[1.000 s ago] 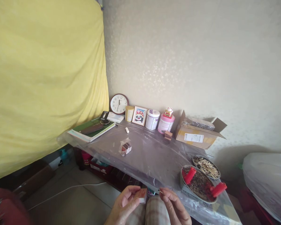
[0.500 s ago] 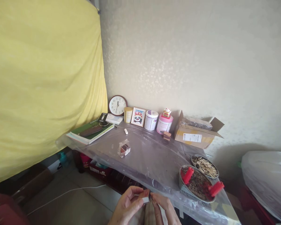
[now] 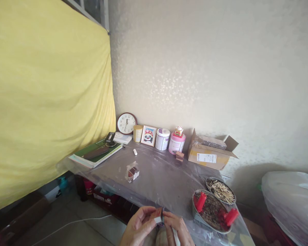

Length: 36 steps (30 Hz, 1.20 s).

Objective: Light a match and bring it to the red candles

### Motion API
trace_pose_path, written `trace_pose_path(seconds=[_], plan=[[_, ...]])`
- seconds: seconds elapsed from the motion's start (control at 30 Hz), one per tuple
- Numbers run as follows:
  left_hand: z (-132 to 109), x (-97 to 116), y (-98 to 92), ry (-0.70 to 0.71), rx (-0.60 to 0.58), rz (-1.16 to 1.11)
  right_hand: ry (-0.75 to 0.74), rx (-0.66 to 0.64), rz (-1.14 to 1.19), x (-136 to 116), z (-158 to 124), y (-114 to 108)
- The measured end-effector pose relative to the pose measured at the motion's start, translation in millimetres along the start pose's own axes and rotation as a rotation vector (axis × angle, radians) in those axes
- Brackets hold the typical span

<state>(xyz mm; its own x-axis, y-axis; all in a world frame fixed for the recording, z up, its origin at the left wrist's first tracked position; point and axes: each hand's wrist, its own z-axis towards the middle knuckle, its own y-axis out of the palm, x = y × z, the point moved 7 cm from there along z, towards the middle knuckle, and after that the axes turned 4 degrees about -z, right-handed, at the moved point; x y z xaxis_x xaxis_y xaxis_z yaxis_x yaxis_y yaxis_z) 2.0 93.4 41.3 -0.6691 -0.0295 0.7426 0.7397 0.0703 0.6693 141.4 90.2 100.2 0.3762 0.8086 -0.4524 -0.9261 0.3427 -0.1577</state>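
Observation:
Just past the table's front edge, my left hand (image 3: 140, 225) grips a small matchbox (image 3: 157, 216) with a reddish top and a white end. The box lies between the thumb and fingers. My right hand (image 3: 178, 227) is closed, its fingertips pinched together against the dark right side of the matchbox. Anything between those fingertips is too small or hidden to make out. To the right, a tin (image 3: 210, 213) filled with brown grains holds two red candles (image 3: 201, 202). Behind it sits a round dish of matchsticks (image 3: 222, 191).
A clear-wrapped pack of small boxes (image 3: 132, 173) lies on the plastic-covered table (image 3: 159, 181). Along the wall stand a clock (image 3: 127, 123), a panda picture (image 3: 148, 135), canisters (image 3: 162, 139) and an open carton (image 3: 207, 159). Books (image 3: 94, 153) lie at left, by a yellow cloth (image 3: 51, 85).
The view has tilted up slightly, so the table things sit lower. My right fingertips have come closer against the matchbox's side; my left hand keeps its hold.

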Motion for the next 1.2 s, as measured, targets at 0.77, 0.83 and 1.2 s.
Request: trace_pose_path(seconds=[0.77, 0.83, 1.2], plan=[[1.9, 16.3, 36.8, -0.01, 0.012, 0.052, 0.016, -0.133, -0.028, 4.3, 27.1, -22.3], [1.7, 15.3, 38.5, -0.013, 0.026, 0.05, -0.026, -0.144, -0.047, 1.1, 26.7, -20.4], [2.0, 13.5, 42.0, 0.002, 0.058, -0.007, -0.153, -0.059, -0.06, -21.8, 41.0, -44.7]])
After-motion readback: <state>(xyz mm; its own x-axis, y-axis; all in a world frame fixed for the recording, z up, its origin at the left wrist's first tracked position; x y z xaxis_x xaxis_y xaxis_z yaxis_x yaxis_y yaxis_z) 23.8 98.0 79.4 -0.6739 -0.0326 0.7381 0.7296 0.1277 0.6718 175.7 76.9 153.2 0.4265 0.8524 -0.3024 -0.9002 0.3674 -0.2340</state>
